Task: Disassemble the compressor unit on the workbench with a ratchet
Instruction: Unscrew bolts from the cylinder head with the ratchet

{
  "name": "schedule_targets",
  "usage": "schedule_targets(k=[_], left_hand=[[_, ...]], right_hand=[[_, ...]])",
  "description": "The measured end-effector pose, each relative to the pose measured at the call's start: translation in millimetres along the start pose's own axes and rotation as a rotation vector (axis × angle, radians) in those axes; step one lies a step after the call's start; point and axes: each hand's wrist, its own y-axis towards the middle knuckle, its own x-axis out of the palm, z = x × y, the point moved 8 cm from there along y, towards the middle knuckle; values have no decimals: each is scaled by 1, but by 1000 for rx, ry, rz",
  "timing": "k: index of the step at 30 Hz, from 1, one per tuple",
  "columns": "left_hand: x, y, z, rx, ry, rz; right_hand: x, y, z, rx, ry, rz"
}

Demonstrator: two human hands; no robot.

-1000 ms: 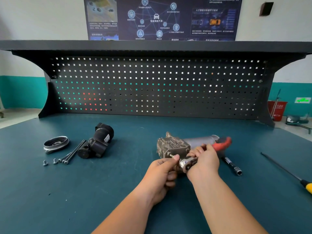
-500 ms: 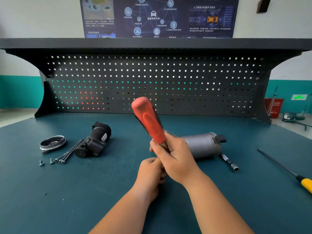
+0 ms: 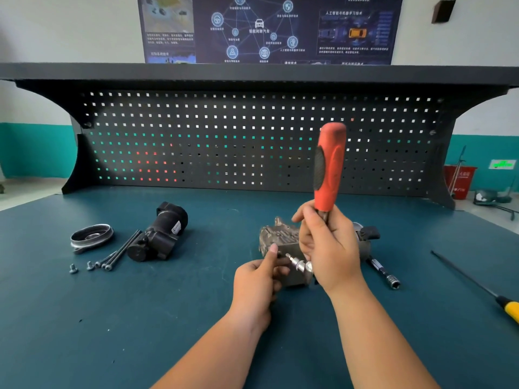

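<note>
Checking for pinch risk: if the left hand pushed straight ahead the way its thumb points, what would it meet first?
The compressor: the left hand's thumb tip looks at or against its near face, just left of the ratchet bit. Whether it truly touches is unclear.

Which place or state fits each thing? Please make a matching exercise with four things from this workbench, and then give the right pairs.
Things:
1. ratchet
2. screwdriver
3. metal ring
4. long bolts

Places or states:
A. farthest to the left
B. held in the right hand, red handle pointing up
C. at the right edge, yellow handle
D. lying between the metal ring and the black part

Pairs: 1-B, 2-C, 3-A, 4-D
</note>
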Motion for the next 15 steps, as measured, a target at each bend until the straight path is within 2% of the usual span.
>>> schedule_targets(k=[9, 15], left_hand=[[-4, 14, 5, -81, 1, 149], [-6, 28, 5, -119, -23, 267]], right_hand=[[-35, 8, 16, 63, -205, 248], [-43, 10, 29, 112, -486, 251]])
